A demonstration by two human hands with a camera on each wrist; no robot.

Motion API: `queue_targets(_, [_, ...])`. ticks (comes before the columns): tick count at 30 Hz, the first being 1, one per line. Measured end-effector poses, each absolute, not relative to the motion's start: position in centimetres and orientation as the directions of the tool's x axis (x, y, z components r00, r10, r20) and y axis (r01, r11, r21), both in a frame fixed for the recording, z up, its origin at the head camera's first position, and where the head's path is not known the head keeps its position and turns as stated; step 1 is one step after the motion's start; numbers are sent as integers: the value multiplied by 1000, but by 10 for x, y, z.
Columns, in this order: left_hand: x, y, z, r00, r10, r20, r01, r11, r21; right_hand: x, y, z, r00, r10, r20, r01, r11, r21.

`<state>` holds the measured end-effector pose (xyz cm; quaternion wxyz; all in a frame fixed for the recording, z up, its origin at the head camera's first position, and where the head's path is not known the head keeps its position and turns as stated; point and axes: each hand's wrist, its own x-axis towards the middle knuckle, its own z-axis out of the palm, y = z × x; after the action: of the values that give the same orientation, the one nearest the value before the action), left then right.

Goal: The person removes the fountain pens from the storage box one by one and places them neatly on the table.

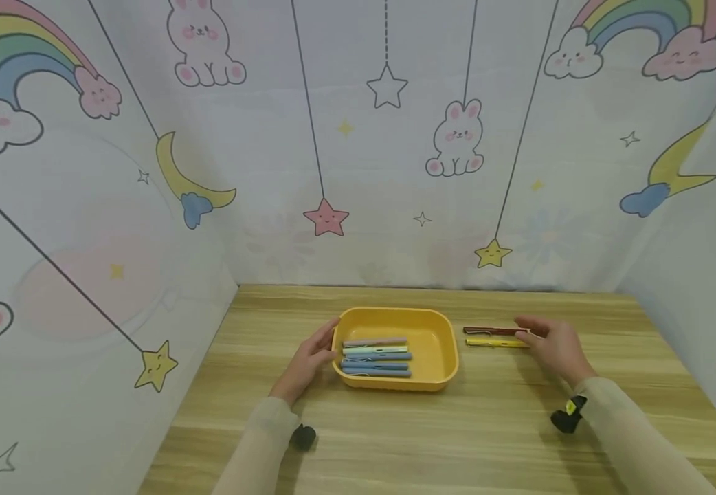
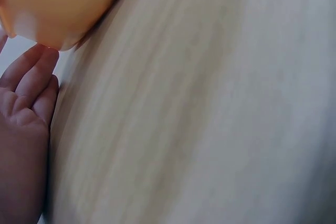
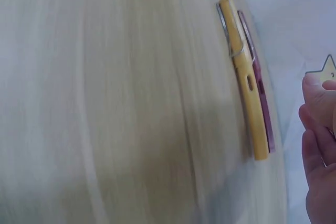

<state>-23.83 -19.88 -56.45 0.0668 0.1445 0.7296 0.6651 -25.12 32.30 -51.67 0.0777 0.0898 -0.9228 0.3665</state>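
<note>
A yellow tray [image 1: 435,385] stands on the table with several clip pens in pastel and blue shades [image 1: 375,356] lying side by side in its left half. My left hand [image 1: 308,359] is at its left side, fingertips against the outer wall; the left wrist view shows these fingers [image 2: 38,77] nearly straight under the tray's edge. To the right of the tray lie a yellow pen [image 1: 490,342] and a dark red pen [image 1: 488,331], close together. Over their right ends hovers my right hand [image 1: 558,347], thumb and fingers apart, holding nothing. In the right wrist view both pens lie apart from the fingers.
The wood-grain table [image 1: 395,440] is bordered by white cloth walls [image 1: 383,254] printed with rabbits, stars and rainbows at the back and both sides. A dark wrist device [image 1: 568,414] sits at the right cuff, another dark piece [image 1: 303,437] at the left.
</note>
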Motion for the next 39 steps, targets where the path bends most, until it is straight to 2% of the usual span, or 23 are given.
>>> queue_targets(11, [-238,-200,-565,-952,294,90,115,72,991,-255,300,-506,-987,-116,113,-160,614,-773])
queue_targets(39, [-238,-198,-565,-952,291,89,110,56,992,-279,218,-501,-969,-219,116,-214,499,-840])
